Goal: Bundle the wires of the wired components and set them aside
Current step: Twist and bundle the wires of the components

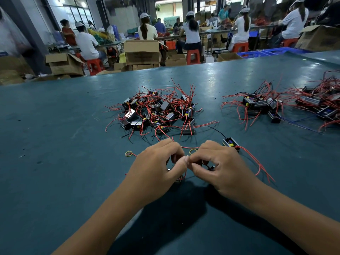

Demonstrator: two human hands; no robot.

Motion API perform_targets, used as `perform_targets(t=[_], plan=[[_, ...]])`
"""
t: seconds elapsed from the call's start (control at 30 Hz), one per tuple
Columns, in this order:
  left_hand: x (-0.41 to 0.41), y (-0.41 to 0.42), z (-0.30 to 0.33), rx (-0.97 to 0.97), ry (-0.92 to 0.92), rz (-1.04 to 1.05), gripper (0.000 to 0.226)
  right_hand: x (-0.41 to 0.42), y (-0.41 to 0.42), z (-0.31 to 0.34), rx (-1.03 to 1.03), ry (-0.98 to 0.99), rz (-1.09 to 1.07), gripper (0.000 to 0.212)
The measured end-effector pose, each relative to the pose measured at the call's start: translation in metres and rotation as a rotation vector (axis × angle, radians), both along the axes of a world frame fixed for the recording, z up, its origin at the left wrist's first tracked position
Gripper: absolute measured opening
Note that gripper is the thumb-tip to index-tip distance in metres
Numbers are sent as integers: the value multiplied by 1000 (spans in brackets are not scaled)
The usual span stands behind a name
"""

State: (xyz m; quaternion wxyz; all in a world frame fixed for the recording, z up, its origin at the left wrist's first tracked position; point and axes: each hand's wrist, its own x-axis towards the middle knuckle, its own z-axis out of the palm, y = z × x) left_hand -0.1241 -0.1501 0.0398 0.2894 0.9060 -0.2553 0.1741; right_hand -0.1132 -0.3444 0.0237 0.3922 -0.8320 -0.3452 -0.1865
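My left hand and my right hand meet thumb to thumb low over the green table. Both have curled fingers around a small black wired component, mostly hidden under them, with red wire showing at the left hand's underside. A heap of black components with red wires lies just beyond my hands. One single component with long red wires sits right of my right hand. A yellow rubber band lies left of my left hand, another between my hands.
A second pile of wired components lies at the right, and a larger one at the far right edge. Beyond the table's far edge are cardboard boxes, red stools and seated people at other benches.
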Motion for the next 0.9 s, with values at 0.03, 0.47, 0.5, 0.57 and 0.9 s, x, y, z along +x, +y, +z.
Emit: perform_targets(t=[0.03, 0.47, 0.5, 0.57, 0.9], plan=[[0, 1, 1, 7, 4, -10, 23, 0, 0, 0, 2, 4, 1, 7], [1, 8, 3, -59, 106, -64, 13, 1, -2, -4, 55, 127, 17, 6], [1, 8, 3, -68, 109, -66, 13, 2, -2, -5, 53, 133, 17, 7], [0, 7, 3, -94, 114, -73, 10, 2, -3, -5, 52, 139, 23, 6], [-2, 0, 4, 10, 39, -21, 26, 0, -2, 0, 3, 122, 39, 9]])
